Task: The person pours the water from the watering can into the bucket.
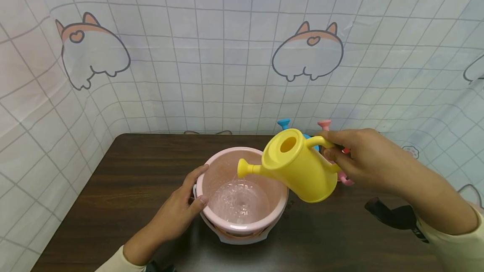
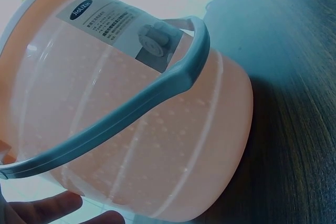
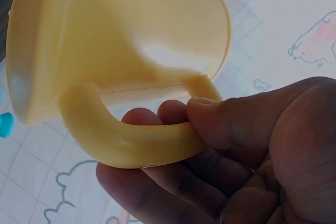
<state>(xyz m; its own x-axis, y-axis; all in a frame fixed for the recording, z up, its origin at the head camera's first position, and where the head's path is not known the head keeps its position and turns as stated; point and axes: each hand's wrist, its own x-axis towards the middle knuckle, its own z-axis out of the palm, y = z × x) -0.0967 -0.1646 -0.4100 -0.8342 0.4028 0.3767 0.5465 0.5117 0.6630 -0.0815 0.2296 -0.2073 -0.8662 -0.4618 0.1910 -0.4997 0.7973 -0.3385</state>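
Observation:
A yellow watering can (image 1: 298, 167) is tilted, its spout over a pink bucket (image 1: 242, 226). Thin streams leave the spout and stir the water (image 1: 242, 200) inside. My right hand (image 1: 363, 163) grips the can by its handle (image 3: 142, 142), fingers and thumb around it. On the bucket's left side, my left hand (image 1: 175, 211) holds the rim, thumb and index finger over its edge. Other fingers (image 2: 47, 208) lie by the outer wall in the left wrist view. The bucket's grey-blue carrying handle (image 2: 121, 111) hangs down beside a printed label (image 2: 123, 30).
Behind the yellow can, blue (image 1: 283, 124) and pink (image 1: 324, 124) sprinkler heads show; their bodies are mostly hidden. A dark wooden table (image 1: 132, 171) carries the bucket. A white gridded cloth (image 1: 227, 66) with corgi drawings hangs behind it.

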